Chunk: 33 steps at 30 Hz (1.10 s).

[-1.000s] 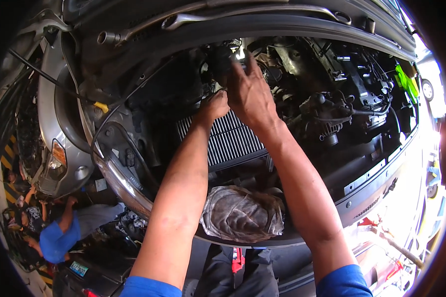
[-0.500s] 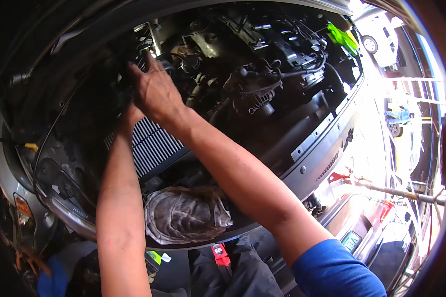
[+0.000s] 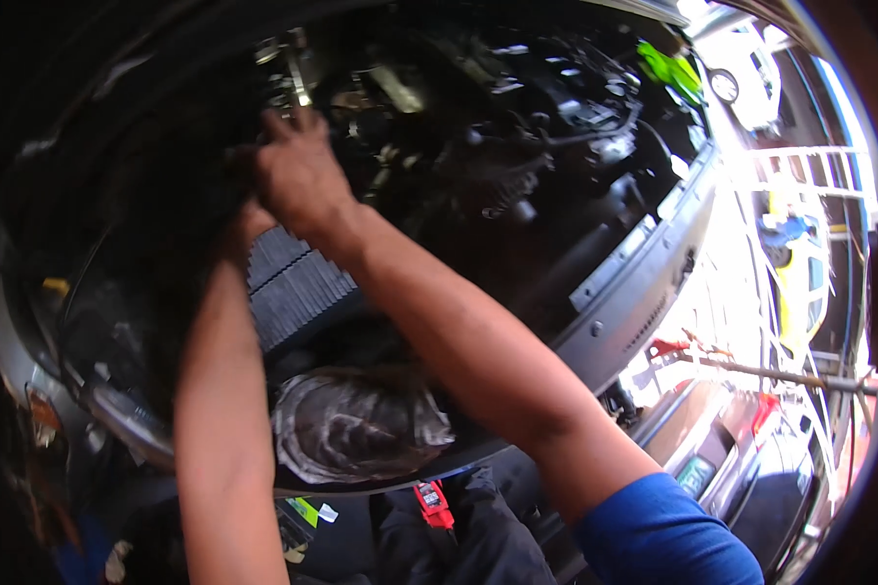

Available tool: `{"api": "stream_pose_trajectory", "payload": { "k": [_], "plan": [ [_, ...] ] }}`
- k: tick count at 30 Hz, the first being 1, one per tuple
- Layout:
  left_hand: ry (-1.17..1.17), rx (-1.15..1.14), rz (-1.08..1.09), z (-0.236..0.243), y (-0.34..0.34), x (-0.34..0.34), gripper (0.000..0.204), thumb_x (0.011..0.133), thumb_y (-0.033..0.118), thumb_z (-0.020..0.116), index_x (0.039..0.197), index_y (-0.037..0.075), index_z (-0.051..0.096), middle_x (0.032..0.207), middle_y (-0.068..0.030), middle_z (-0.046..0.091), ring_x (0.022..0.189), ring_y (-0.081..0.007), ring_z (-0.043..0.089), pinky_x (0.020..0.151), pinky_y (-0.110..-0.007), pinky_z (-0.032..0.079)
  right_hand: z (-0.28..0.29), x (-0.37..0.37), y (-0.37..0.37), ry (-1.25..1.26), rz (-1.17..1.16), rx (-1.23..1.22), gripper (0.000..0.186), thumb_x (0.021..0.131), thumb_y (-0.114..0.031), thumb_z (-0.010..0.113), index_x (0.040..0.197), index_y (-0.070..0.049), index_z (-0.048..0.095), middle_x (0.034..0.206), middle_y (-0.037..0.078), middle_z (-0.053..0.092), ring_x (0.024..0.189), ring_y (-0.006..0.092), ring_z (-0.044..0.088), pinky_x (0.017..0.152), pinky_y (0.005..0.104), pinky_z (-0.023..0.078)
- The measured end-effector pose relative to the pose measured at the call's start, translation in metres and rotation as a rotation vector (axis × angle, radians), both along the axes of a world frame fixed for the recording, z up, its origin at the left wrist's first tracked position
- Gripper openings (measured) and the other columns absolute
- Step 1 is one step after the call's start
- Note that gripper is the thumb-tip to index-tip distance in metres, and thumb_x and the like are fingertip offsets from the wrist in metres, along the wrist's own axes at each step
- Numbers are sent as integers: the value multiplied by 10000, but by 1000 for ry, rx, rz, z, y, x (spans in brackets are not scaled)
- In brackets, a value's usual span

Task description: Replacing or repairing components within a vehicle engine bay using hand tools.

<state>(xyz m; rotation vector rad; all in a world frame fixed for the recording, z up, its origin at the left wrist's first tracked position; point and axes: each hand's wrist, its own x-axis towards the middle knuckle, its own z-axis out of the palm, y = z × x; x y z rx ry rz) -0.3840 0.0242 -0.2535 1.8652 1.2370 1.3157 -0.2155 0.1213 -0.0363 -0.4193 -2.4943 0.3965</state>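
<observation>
I lean over a car's open engine bay. My right hand reaches deep into the dark upper left of the bay, fingers spread over a part I cannot make out. My left hand is mostly hidden behind the right wrist; only its forearm shows, rising from the lower left past a ribbed black cover. What either hand grips is hidden by shadow and blur.
A crumpled grey cloth lies on the front edge of the car below my arms. A grey front panel curves along the right. A green object sits at the far top right. Other vehicles stand at right.
The view has swung left and closer over the second, so the engine bay and both arms have shifted across the frame. Both hands stay together on the same spot in the bay.
</observation>
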Motion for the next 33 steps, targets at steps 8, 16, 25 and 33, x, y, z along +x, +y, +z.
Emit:
{"api": "stream_pose_trajectory", "payload": {
  "k": [8,16,25,33],
  "plan": [
    [211,-152,214,2,51,17,445,995,200,644,1415,68,587,1417,-144,592,1302,-247,570,1148,-378,409,23,0,-6,21,1,-537,664,871,-27,664,1494,-11,436,1094,253,709,881,319,725,773,429,556],
    [192,-874,747,103,57,74,896,969,767,309,1434,44,559,1518,-194,507,1445,-348,437,1219,-436,314,-13,19,47,-24,156,35,443,805,-11,587,1241,-46,660,1288,238,627,1316,457,487,1144,495,381],
    [172,-1144,639,113,46,48,871,1012,716,194,1505,54,471,1586,-190,408,1495,-354,354,1244,-451,268,-5,2,19,-18,-17,-508,488,1012,-211,579,1456,-20,513,1346,285,599,1250,390,607,1018,439,493],
    [340,-1114,478,103,50,41,855,987,751,106,1573,195,388,1644,-87,344,1532,-279,290,1282,-447,167,-5,6,33,-103,155,238,375,1002,-81,487,1351,-10,604,1323,278,615,1263,442,573,1045,459,479]
  ]
}}
